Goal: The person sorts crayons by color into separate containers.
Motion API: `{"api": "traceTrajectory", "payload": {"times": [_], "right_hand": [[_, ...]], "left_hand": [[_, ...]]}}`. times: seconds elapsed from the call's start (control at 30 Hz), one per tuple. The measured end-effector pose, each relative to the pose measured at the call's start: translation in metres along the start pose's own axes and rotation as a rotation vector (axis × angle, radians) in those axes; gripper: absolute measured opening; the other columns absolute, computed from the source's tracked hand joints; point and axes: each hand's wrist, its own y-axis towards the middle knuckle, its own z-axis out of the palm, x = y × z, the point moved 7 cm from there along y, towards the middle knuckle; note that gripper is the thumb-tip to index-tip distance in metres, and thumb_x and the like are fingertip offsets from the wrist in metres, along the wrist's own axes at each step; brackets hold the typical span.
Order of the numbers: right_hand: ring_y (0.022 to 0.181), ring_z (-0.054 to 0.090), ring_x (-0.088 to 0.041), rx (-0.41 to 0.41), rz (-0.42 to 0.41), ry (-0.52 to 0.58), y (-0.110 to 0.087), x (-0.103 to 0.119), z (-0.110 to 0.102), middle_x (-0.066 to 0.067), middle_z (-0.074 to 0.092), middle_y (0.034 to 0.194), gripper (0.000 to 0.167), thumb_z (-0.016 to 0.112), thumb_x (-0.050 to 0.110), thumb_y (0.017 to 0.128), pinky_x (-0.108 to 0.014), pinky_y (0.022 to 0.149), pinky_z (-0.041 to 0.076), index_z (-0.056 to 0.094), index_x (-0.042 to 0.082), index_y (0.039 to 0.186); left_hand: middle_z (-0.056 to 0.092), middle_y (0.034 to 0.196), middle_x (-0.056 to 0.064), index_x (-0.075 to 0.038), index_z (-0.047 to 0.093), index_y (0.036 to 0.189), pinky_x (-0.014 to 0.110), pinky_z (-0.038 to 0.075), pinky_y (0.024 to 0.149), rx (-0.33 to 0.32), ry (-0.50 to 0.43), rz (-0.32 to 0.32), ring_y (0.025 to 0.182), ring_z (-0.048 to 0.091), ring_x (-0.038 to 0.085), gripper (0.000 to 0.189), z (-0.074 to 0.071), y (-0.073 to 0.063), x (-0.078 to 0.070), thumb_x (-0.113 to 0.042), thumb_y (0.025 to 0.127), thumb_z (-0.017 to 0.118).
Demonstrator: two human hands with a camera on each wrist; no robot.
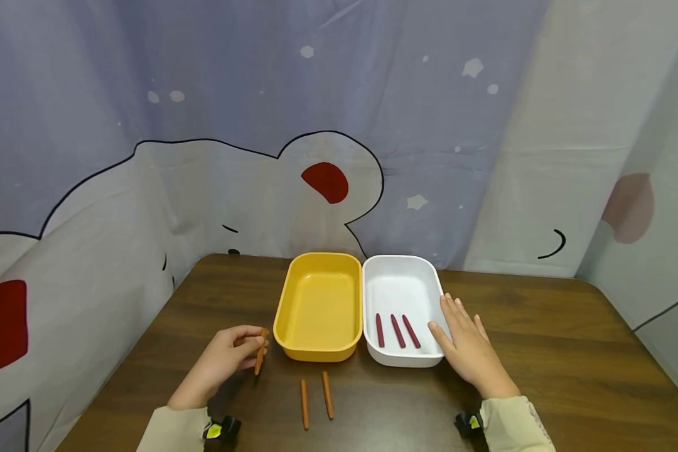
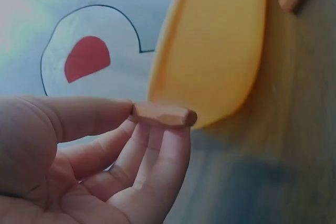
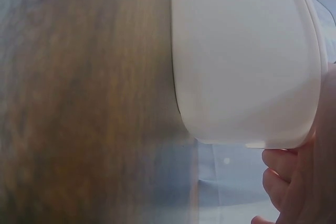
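My left hand (image 1: 231, 355) pinches an orange-brown crayon (image 1: 260, 359) between thumb and fingertips, just left of the yellow tray (image 1: 323, 301). In the left wrist view this crayon (image 2: 163, 114) lies across the fingers, its blunt end showing. Two more orange-brown crayons, one on the left (image 1: 304, 405) and one on the right (image 1: 328, 395), lie on the table in front of the yellow tray. Fingers extended, my right hand (image 1: 471, 355) rests at the right rim of the white tray (image 1: 401, 282). Inside that tray lie three dark red crayons (image 1: 398, 331), side by side.
Both trays stand next to each other near the back edge of the brown wooden table (image 1: 542, 351). A printed curtain (image 1: 260, 201) hangs behind it and along both sides.
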Motion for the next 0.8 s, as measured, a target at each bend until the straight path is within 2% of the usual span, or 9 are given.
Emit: {"api": "traceTrajectory", "payload": {"times": [0.23,0.4,0.6,0.8], "right_hand": [[0.152,0.018,-0.041,0.008,-0.001,0.007,0.000,0.000,0.000,-0.020,0.025,0.164,0.071,0.042,0.047,0.108,-0.066,0.118,0.011,0.028,0.000,0.159],[0.153,0.017,-0.041,0.008,-0.010,0.001,0.000,0.001,-0.001,-0.022,0.026,0.164,0.071,0.042,0.046,0.108,-0.064,0.119,0.011,0.027,-0.002,0.159],[0.153,0.017,-0.041,0.009,-0.015,-0.013,0.001,0.001,-0.001,-0.022,0.025,0.164,0.071,0.042,0.046,0.108,-0.063,0.120,0.011,0.027,-0.002,0.158],[0.153,0.017,-0.041,0.011,-0.015,-0.013,0.001,0.000,0.001,-0.022,0.025,0.164,0.071,0.041,0.046,0.109,-0.064,0.120,0.012,0.027,-0.002,0.159]], "left_hand": [[0.068,0.117,0.019,0.013,0.054,0.135,0.038,0.059,0.088,0.066,-0.119,0.040,0.109,0.067,0.031,0.041,0.002,-0.002,-0.018,-0.015,0.105,0.056],[0.065,0.123,0.022,0.014,0.051,0.138,0.036,0.059,0.089,0.103,-0.141,0.089,0.110,0.067,0.029,0.045,0.007,0.001,-0.034,-0.017,0.105,0.058],[0.063,0.126,0.022,0.012,0.052,0.138,0.035,0.059,0.089,0.093,-0.142,0.101,0.108,0.067,0.022,0.044,0.017,0.008,-0.053,-0.016,0.105,0.058],[0.064,0.126,0.022,0.009,0.057,0.134,0.038,0.058,0.090,0.085,-0.131,0.117,0.105,0.067,0.019,0.039,0.033,0.022,-0.070,-0.016,0.104,0.060]]}}
